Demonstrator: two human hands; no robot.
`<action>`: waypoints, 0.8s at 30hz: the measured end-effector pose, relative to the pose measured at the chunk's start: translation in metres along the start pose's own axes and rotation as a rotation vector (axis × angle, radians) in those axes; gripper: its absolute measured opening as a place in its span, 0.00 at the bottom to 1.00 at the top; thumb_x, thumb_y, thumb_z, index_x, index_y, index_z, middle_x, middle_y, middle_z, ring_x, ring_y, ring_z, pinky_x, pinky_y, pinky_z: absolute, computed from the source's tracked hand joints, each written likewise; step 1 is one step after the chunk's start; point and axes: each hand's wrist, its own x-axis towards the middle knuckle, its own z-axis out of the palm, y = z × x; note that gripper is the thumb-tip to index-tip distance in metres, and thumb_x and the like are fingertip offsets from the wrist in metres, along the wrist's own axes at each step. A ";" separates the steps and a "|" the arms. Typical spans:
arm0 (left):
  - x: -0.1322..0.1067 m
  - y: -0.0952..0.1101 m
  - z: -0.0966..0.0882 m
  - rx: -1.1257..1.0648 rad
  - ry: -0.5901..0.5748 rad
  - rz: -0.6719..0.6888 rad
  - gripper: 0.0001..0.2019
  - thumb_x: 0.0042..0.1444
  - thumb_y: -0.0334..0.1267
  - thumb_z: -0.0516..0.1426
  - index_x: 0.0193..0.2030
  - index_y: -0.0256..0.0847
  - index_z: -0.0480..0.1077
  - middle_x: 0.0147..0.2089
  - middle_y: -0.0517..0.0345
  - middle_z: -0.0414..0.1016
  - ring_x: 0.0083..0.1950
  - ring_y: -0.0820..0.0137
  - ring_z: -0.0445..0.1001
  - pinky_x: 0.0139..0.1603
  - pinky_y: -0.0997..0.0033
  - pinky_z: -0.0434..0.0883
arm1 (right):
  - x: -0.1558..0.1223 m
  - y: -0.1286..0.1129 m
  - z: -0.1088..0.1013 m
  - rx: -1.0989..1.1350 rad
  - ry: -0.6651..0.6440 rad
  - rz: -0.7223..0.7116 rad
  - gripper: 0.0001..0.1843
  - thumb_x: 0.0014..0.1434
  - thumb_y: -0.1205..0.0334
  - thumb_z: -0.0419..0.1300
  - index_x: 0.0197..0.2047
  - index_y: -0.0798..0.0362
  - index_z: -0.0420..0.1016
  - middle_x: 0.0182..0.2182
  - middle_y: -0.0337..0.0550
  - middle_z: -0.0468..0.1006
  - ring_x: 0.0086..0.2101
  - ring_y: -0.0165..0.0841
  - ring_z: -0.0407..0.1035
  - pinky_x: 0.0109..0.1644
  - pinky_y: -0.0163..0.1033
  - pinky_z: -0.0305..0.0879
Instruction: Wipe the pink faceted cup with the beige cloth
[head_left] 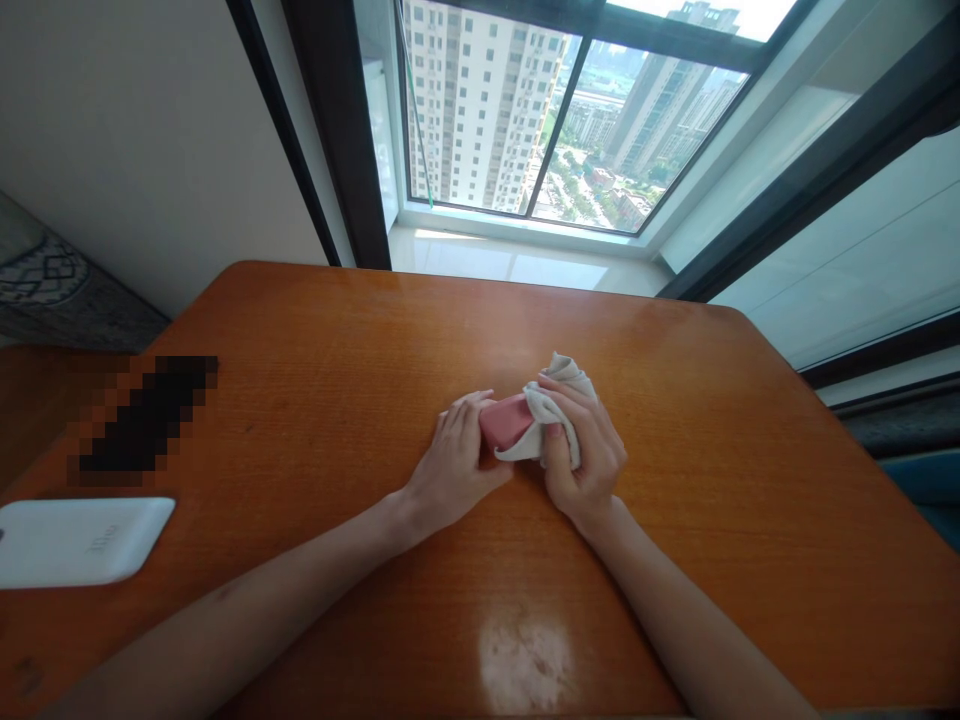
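Note:
A small pink object [507, 424] with rounded edges is between my hands over the middle of the table; its exact kind I cannot make out. My left hand [459, 462] grips its left end, thumb on the near side and fingers on the far side. Around its right end my right hand [586, 448] clasps a whitish cloth [566, 378], pressed against the pink surface. Folds of the cloth stick up past the right fingers, and one corner hangs toward the near side. The cloth and fingers hide the right part of the pink object.
The brown wooden table [337, 350] has rounded far corners. On its left lie a white, flat, rounded device [82, 540] and a pixelated dark patch [150, 415]. Beyond the far edge is a window [487, 110] with dark frames; a patterned grey fabric item [67, 290] sits at left.

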 end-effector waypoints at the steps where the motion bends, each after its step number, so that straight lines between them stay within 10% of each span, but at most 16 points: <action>1: 0.000 0.001 -0.001 -0.049 0.023 -0.004 0.36 0.60 0.35 0.68 0.72 0.44 0.59 0.76 0.39 0.69 0.79 0.46 0.68 0.80 0.35 0.66 | 0.002 -0.001 0.000 -0.018 -0.019 -0.022 0.26 0.69 0.72 0.60 0.66 0.49 0.80 0.60 0.54 0.87 0.59 0.46 0.82 0.66 0.56 0.78; 10: 0.002 0.009 -0.006 -0.215 0.078 0.051 0.25 0.68 0.37 0.62 0.68 0.45 0.60 0.65 0.43 0.77 0.62 0.55 0.81 0.65 0.50 0.79 | 0.000 -0.008 0.006 -0.080 -0.193 -0.156 0.29 0.64 0.68 0.68 0.68 0.48 0.77 0.66 0.59 0.81 0.64 0.51 0.79 0.68 0.62 0.76; 16: 0.001 0.006 -0.006 -0.107 0.026 0.036 0.32 0.67 0.42 0.65 0.71 0.43 0.55 0.68 0.39 0.73 0.67 0.49 0.77 0.70 0.43 0.76 | -0.005 -0.005 0.012 0.074 -0.062 0.249 0.35 0.66 0.56 0.72 0.73 0.44 0.72 0.76 0.56 0.68 0.75 0.53 0.64 0.78 0.67 0.65; 24: 0.001 0.003 0.001 0.015 0.062 0.082 0.34 0.63 0.30 0.63 0.71 0.43 0.53 0.67 0.39 0.73 0.66 0.50 0.77 0.69 0.44 0.77 | -0.002 0.003 0.017 0.387 0.038 0.687 0.18 0.75 0.49 0.62 0.61 0.46 0.83 0.58 0.45 0.85 0.58 0.41 0.78 0.67 0.48 0.71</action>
